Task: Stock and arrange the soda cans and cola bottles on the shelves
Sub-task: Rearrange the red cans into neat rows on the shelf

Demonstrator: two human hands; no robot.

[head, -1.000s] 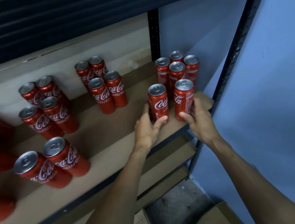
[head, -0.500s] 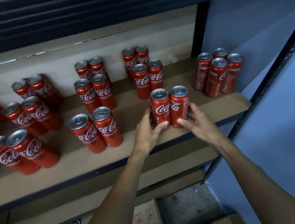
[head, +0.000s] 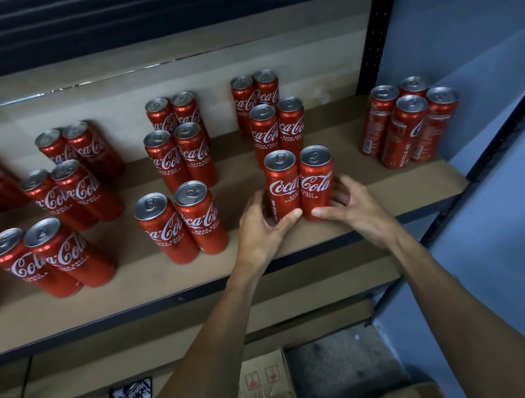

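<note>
left hand, right hand, forearms bare, seemingly to elbows

2 red cans upright, shelf front

Glossy red metal soda cans with brushed silver tops stand on a matt brown fibreboard shelf edged in dark metal.

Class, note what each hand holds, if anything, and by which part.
The left hand holds the left can of the front pair, right hand the right can; each grip is low on the can's side, thumbs near the base.
</note>
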